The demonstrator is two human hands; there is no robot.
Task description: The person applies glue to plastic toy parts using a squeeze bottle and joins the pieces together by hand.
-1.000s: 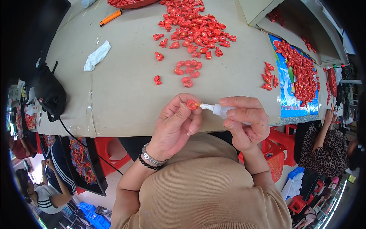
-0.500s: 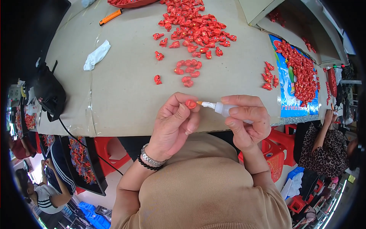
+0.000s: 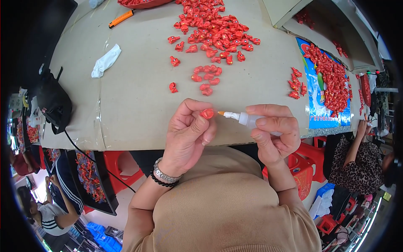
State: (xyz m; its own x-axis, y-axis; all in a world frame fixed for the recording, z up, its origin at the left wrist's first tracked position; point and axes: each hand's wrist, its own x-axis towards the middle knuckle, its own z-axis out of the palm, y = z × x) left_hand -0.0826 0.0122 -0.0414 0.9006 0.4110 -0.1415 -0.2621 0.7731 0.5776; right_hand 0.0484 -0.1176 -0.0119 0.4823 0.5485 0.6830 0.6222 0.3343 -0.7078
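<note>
Between the thumb and index finger of my left hand [image 3: 187,134] is a small red plastic toy part [image 3: 206,113], its round hollow side showing. My right hand [image 3: 275,132] grips a translucent white glue bottle [image 3: 249,120] lying sideways. Its orange-tipped nozzle [image 3: 224,114] points left at the part, with a narrow gap between them. Just beyond my hands on the table sit several hollow red parts [image 3: 205,77] in a small cluster. A larger pile of red pieces with eye-like dots [image 3: 218,31] spreads behind them.
The beige table [image 3: 138,92] bears a crumpled white cloth [image 3: 106,61], an orange cutter [image 3: 121,19] and a red bowl [image 3: 145,4]. On the right, finished-looking red pieces [image 3: 331,80] cover a blue sheet [image 3: 315,119]. A black bag [image 3: 54,101] hangs at the left edge. Another person [image 3: 357,155] works at right.
My left hand has drawn slightly left with the red part, and the glue bottle has shifted slightly right. The nozzle tip, at the part's edge before, now stands apart from it.
</note>
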